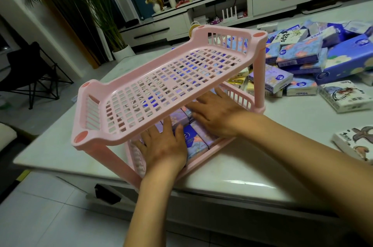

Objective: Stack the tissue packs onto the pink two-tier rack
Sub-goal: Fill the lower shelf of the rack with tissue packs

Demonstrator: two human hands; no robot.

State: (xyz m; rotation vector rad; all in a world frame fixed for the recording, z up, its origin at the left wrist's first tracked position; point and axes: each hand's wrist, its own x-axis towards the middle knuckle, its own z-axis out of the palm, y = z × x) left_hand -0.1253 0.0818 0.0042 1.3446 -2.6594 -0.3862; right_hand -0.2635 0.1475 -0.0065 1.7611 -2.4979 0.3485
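Two hands are inside the lower tier of the pink rack (141,93), which stands on the pale table (252,162) near its front edge. I read my left hand (163,145) as flat, palm down, fingers spread, resting on the purple tissue packs (196,138) that fill the lower tier. My right hand (214,114) lies flat as well, fingers extended and slightly apart, pressing on packs deeper in the same tier. Neither hand pinches or encloses a pack. The upper tier carries nothing on its slotted floor; packs below show through the slots. Further packs are visible behind the rack's far end wall. To the right of the rack, a loose pile of tissue packs (298,59) covers the table, blue and purple wrappers mixed with white ones. One white illustrated pack (343,95) lies apart from the pile, and another (355,143) sits at the right edge of the view.
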